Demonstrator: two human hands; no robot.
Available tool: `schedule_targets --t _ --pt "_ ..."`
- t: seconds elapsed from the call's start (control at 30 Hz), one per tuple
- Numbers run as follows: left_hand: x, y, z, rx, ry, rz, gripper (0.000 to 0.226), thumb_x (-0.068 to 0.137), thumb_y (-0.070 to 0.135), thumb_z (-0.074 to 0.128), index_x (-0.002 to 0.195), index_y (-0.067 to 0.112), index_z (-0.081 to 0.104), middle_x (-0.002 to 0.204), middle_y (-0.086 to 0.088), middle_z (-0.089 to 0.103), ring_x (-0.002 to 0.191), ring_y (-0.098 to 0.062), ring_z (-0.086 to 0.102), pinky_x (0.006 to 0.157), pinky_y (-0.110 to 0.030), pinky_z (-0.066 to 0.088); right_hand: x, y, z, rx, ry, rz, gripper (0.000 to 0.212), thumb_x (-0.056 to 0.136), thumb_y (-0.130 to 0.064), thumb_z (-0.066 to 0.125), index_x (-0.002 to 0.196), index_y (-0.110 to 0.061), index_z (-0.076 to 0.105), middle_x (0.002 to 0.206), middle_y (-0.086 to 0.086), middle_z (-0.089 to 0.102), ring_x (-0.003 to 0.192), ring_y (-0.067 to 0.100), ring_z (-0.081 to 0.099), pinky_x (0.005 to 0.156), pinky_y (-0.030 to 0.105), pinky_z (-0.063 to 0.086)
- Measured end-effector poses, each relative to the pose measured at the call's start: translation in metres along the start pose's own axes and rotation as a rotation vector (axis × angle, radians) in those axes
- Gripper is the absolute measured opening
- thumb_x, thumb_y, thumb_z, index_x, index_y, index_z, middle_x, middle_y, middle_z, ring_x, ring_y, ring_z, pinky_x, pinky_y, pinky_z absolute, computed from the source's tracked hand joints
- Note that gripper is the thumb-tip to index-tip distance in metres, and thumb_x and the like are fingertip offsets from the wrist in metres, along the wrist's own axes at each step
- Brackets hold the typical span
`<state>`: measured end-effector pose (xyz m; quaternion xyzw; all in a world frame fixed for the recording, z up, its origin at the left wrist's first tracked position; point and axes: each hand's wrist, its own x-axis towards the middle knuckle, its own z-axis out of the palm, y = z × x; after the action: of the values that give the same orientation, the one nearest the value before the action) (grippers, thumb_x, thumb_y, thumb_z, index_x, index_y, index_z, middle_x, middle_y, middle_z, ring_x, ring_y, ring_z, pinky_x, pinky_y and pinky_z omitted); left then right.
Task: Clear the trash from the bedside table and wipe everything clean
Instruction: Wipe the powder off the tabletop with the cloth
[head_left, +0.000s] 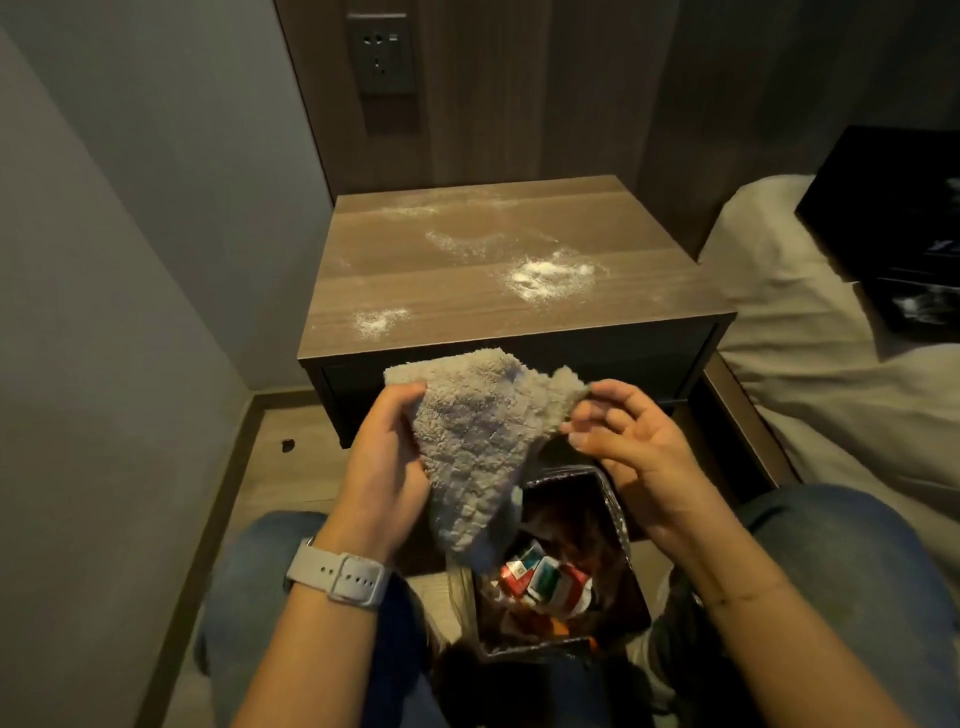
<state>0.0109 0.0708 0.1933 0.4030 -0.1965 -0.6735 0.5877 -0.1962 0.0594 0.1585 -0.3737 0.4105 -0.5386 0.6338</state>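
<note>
Your left hand (387, 457) grips fluffy grey cloth (475, 441); right hand (631, 447) fingers pinch its corner, above dark trash bin (618, 499). White powder patches (545, 275) on brown wooden counter (467, 306).

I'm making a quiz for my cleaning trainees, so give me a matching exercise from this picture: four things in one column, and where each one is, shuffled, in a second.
Things
1. grey cloth
2. white powder
3. crumpled wrappers
4. wall socket

Places
A. inside the bin on the floor
B. on the wall above the bedside table
C. between the left hand and right hand
D. scattered on the tabletop

Pairs: 1-C, 2-D, 3-A, 4-B
</note>
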Motion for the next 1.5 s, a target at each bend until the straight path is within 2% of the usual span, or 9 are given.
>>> schedule_targets --t 0.1,0.2,0.43,0.67,0.87,1.03,1.27,1.37,1.5 --pt "0.003 0.012 0.006 -0.013 -0.094 -0.019 0.021 0.093 0.017 0.046 0.093 0.008 0.065 0.087 -0.007 0.070 0.082 -0.019 0.066 0.074 -0.032 0.049 0.010 -0.005 0.007 -0.341 0.003 -0.055 0.057 0.081 -0.009 0.069 0.129 -0.035 0.050 0.133 -0.005 0.051 0.116 0.010 0.055 0.088 0.025 0.048" --pt "0.006 0.023 0.010 0.014 -0.162 -0.011 0.022 0.091 0.016 0.047 0.098 0.005 0.065 0.088 -0.008 0.071 0.080 -0.019 0.068 0.071 -0.029 0.055 0.025 -0.012 0.010 -0.545 -0.165 -0.078 0.067 0.083 -0.030 0.071 0.140 -0.044 0.039 0.144 -0.021 0.040 0.129 -0.001 0.041 0.100 0.024 0.040" --pt "0.019 0.055 0.017 0.015 -0.219 0.050 0.021 0.088 0.025 0.056 0.099 0.013 0.069 0.099 -0.006 0.072 0.093 -0.019 0.070 0.082 -0.034 0.054 0.029 -0.026 0.016 -0.682 -0.351 0.052 0.023 0.084 -0.013 0.071 0.107 -0.012 0.071 0.105 0.001 0.073 0.098 0.014 0.069 0.079 0.027 0.057" --pt "0.042 0.089 0.042 0.060 -0.162 0.236 0.047 0.088 0.015 0.061 0.133 0.004 0.052 0.119 -0.011 0.066 0.108 -0.024 0.065 0.092 -0.038 0.054 0.035 -0.077 -0.005 -0.593 -0.349 0.145 0.044 0.075 -0.010 0.076 0.117 -0.015 0.063 0.111 0.004 0.071 0.105 0.022 0.067 0.085 0.031 0.055" --pt "0.056 0.125 0.090 0.101 -0.188 0.353 0.033 0.094 0.011 0.055 0.126 0.010 0.058 0.108 -0.006 0.071 0.092 -0.016 0.070 0.080 -0.032 0.058 0.059 -0.152 -0.010 -0.373 -0.314 0.018 0.070 0.063 -0.011 0.082 0.128 -0.015 0.057 0.121 0.009 0.066 0.112 0.023 0.064 0.089 0.031 0.055" --pt "0.075 0.149 0.124 0.061 -0.189 0.314 0.024 0.094 0.010 0.055 0.117 0.012 0.062 0.099 -0.004 0.074 0.089 -0.016 0.072 0.068 -0.029 0.059 0.084 -0.196 0.000 0.024 -0.356 0.091 0.043 0.076 0.012 0.057 0.114 -0.005 0.069 0.117 0.016 0.067 0.107 0.027 0.066 0.089 0.037 0.055" --pt "0.111 0.179 0.164 0.041 -0.128 0.198 0.014 0.094 0.025 0.058 0.089 0.014 0.066 0.071 -0.002 0.074 0.066 -0.016 0.072 0.065 -0.035 0.056 0.127 -0.258 0.001 0.227 -0.229 0.127 0.052 0.065 -0.006 0.084 0.115 -0.005 0.070 0.119 0.013 0.067 0.104 0.025 0.068 0.095 0.037 0.052" --pt "0.123 0.196 0.175 0.063 -0.148 0.188 0.024 0.088 0.031 0.068 0.105 0.014 0.070 0.089 -0.004 0.075 0.084 -0.020 0.073 0.073 -0.039 0.056 0.137 -0.283 0.013 0.010 -0.047 -0.037 0.024 0.082 -0.004 0.067 0.105 -0.010 0.072 0.104 0.008 0.072 0.090 0.020 0.070 0.073 0.030 0.060" --pt "0.131 0.211 0.185 0.121 -0.205 0.376 0.029 0.087 0.024 0.069 0.115 0.017 0.067 0.100 -0.005 0.072 0.091 -0.021 0.071 0.067 -0.034 0.058 0.138 -0.308 0.013 -0.380 0.056 -0.350 0.022 0.088 -0.008 0.065 0.107 -0.017 0.072 0.106 0.001 0.068 0.098 0.016 0.061 0.062 0.020 0.054"
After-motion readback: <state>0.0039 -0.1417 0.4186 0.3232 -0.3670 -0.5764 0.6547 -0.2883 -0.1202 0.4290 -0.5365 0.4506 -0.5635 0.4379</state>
